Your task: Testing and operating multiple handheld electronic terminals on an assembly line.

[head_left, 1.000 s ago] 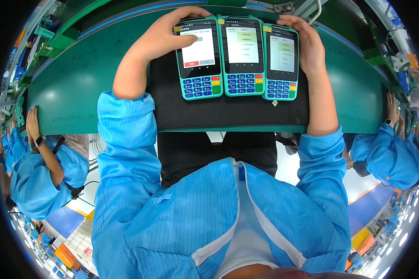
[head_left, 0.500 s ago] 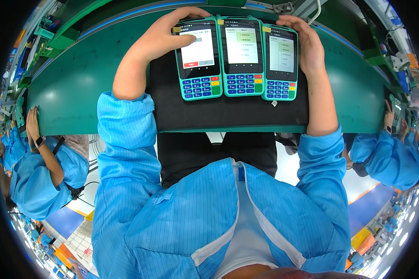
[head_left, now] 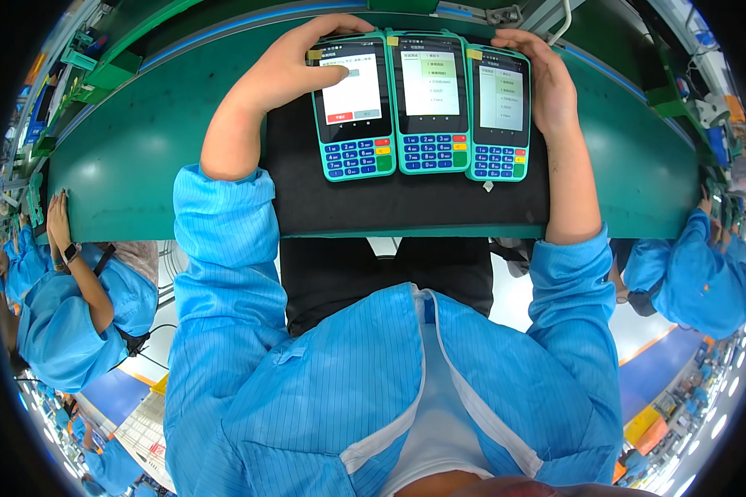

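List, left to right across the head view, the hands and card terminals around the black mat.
Left hand → terminal with a red on-screen button → middle terminal → right-hand terminal → right hand.

Mat (head_left: 406, 207) is on your table (head_left: 149, 166), near edge. On it, left to right: left terminal (head_left: 358, 128), middle terminal (head_left: 433, 124), right terminal (head_left: 500, 124). Your left hand (head_left: 286, 70) is left of the row, right hand (head_left: 553, 91) right of it.
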